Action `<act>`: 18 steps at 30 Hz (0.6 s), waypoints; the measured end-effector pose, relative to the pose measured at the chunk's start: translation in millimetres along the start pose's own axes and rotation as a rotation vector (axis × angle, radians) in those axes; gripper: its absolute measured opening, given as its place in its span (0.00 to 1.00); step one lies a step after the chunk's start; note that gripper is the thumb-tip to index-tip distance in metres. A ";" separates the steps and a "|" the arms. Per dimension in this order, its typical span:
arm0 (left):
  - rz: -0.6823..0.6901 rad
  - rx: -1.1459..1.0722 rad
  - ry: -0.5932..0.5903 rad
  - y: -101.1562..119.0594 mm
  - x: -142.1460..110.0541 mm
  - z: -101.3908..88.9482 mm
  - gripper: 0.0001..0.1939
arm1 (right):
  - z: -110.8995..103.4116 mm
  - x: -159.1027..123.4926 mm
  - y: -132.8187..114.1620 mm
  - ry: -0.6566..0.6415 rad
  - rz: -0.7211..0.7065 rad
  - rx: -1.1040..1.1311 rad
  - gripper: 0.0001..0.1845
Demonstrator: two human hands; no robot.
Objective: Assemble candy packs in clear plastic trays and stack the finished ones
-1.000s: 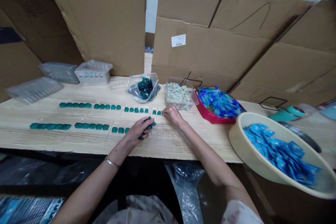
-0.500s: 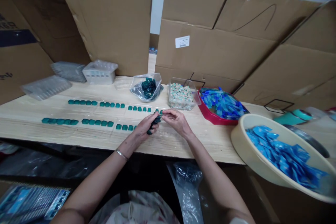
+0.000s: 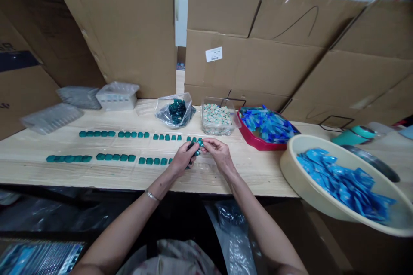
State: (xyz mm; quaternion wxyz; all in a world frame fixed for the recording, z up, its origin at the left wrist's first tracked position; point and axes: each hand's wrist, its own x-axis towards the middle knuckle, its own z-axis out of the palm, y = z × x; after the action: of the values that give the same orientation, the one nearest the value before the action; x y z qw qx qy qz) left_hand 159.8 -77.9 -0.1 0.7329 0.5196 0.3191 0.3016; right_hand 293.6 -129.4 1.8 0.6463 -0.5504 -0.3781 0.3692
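Observation:
My left hand (image 3: 182, 157) is closed around a small bunch of teal pieces (image 3: 194, 146) just above the wooden table (image 3: 97, 172). My right hand (image 3: 217, 151) meets it, its fingertips pinching one teal piece at the top of the bunch. Two rows of teal pieces (image 3: 112, 134) lie in clear trays stretching left from my hands, the nearer row of teal pieces (image 3: 97, 157) ending beside my left hand. A clear bag of more teal pieces (image 3: 176, 110) sits behind.
A clear tub of pale patterned pieces (image 3: 218, 116), a red tray of blue packets (image 3: 267, 124) and a cream bowl of blue packets (image 3: 338, 180) stand to the right. Stacks of clear trays (image 3: 53, 117) and a white box (image 3: 116, 95) sit at left. Cardboard boxes (image 3: 258, 60) wall the back.
My right hand came back from the far row to my left hand. Both hands lifted slightly and now pinch at the teal bunch together.

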 end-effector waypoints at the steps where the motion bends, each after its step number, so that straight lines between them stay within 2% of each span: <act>1: 0.021 0.045 0.009 -0.9 0.2 1.1 0.17 | -0.6 -0.7 0.8 -0.003 0.010 -0.007 0.17; 5: 0.076 0.177 0.005 -1.5 -0.4 1.8 0.16 | -3.7 -3.4 3.0 -0.023 0.003 -0.085 0.19; 10: 0.120 0.328 -0.011 4.0 -4.2 -0.6 0.16 | -6.8 -8.2 1.9 -0.046 -0.130 -0.268 0.16; 14: 0.147 0.410 -0.041 8.1 -7.3 -2.6 0.14 | -10.7 -12.6 -4.2 -0.151 -0.226 -0.442 0.14; 18: 0.184 0.462 -0.088 9.3 -8.7 -4.3 0.13 | -14.4 -13.3 -9.5 -0.288 -0.203 -0.497 0.14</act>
State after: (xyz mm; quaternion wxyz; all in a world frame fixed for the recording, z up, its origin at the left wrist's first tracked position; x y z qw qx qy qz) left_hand 150.1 -79.6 9.0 0.5776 0.7128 0.2985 0.2632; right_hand 301.2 -148.7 8.6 0.4650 -0.5932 -0.5978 0.2730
